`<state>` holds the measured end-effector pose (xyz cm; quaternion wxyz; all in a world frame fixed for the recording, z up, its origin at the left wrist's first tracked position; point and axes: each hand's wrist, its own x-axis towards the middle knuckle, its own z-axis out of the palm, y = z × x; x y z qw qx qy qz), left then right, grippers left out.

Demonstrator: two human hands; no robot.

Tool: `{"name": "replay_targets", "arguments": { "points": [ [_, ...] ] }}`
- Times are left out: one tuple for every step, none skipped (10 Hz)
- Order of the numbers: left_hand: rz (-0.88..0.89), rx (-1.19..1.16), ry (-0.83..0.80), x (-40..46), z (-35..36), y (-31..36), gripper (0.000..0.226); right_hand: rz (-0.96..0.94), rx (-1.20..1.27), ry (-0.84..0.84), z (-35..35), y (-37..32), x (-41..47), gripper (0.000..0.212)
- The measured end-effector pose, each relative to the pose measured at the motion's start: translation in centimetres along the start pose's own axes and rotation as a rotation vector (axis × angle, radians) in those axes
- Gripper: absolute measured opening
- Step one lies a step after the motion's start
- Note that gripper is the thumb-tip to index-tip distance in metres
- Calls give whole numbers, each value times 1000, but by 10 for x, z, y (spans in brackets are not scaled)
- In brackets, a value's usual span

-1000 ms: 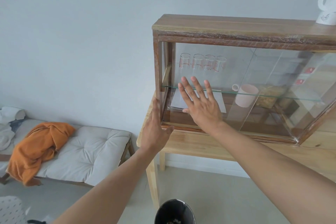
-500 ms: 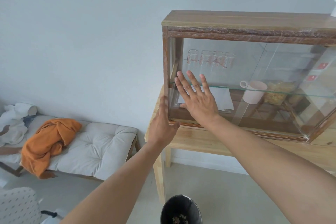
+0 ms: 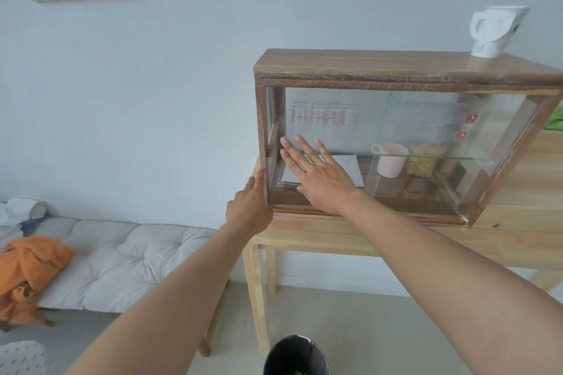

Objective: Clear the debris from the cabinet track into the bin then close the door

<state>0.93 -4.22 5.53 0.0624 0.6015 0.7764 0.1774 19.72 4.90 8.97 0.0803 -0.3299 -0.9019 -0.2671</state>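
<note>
A wooden cabinet (image 3: 365,65) with sliding glass doors stands on a light wooden table (image 3: 350,237). My right hand (image 3: 320,176) lies flat, fingers spread, against the left glass door (image 3: 329,131), which reaches the cabinet's left post. My left hand (image 3: 248,210) presses flat against the outside of that left post. The bottom track (image 3: 396,216) runs along the cabinet's front lower edge; I see no debris on it. A black bin (image 3: 297,356) stands on the floor below, with pale bits inside.
Inside the cabinet are several glasses (image 3: 323,116), a pink mug (image 3: 390,160), a jar of cereal (image 3: 425,161) and white paper. A white kettle (image 3: 493,30) sits on top. A grey daybed (image 3: 122,256) with an orange cloth (image 3: 27,268) stands at the left.
My right hand slid left across the glass with the door, up to the left post. The left hand stayed on the post. The view pulled back and the kettle came into sight.
</note>
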Motion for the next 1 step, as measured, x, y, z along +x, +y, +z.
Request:
{"name": "replay_targets", "arguments": {
  "points": [
    [57,92,-41,-13,-18,16,98,57,120,-203,-25,9,-26,87]
  ]
}}
